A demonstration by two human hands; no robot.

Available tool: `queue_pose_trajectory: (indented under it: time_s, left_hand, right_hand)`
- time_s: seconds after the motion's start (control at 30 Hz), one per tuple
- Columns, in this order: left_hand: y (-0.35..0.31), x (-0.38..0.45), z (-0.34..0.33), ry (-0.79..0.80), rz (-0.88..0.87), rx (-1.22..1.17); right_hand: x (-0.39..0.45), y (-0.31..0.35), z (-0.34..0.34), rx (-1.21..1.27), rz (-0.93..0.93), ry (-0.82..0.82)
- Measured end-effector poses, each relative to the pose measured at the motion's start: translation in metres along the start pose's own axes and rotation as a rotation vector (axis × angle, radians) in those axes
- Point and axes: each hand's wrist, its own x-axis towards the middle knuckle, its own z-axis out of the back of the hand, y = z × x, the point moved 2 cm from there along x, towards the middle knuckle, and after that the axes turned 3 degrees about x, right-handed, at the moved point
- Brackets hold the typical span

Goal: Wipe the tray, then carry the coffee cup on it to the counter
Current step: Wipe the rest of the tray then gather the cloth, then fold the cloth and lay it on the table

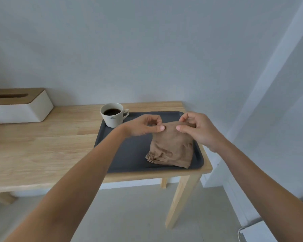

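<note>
I see my left hand [143, 126] and right hand [198, 130] close together, each pinching the far edge of the brown cloth [171, 147], which lies folded on the dark tray [129, 154]. The coffee cup [112, 116] stands at the tray's 11 o'clock corner, on the wooden table [42, 151].
</note>
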Motion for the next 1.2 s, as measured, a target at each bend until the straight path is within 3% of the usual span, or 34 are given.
queue_pose_trajectory:
  time_s: [0.3,0.47,0.6,0.7,0.8,0.93,1.0,1.1,1.2]
  left_hand:
    - [-0.027,-0.11,0.067,-0.373,0.035,0.048]
    - [-0.017,-0.183,0.121,-0.529,0.137,0.142]
    - [0.015,-0.224,0.152,-0.702,0.225,0.158]
    - [0.031,-0.251,0.17,-0.829,0.179,0.105]
    - [0.047,-0.278,0.173,-0.779,0.199,0.138]
    - [0.092,-0.31,0.147,-0.344,0.561,0.411]
    - [0.11,-0.319,0.132,-0.227,0.679,0.524]
    - [0.124,-0.311,0.117,-0.285,0.564,0.573]
    - [0.135,-0.299,0.107,-0.21,0.531,0.664]
  right_hand:
    - [0.046,0.071,-0.038,-0.054,0.189,0.112]
    - [0.081,0.106,-0.106,-0.081,0.25,0.297]
    - [0.103,0.124,-0.173,-0.077,0.277,0.249]
    - [0.109,0.135,-0.211,-0.063,0.367,0.155]
    - [0.095,0.132,-0.239,-0.117,0.476,0.204]
    - [0.065,0.092,-0.274,-0.219,0.396,0.619]
    - [0.06,0.072,-0.286,-0.312,0.342,0.704]
    - [0.062,0.058,-0.302,-0.577,0.343,0.7]
    - [0.065,0.051,-0.317,-0.808,0.307,0.77]
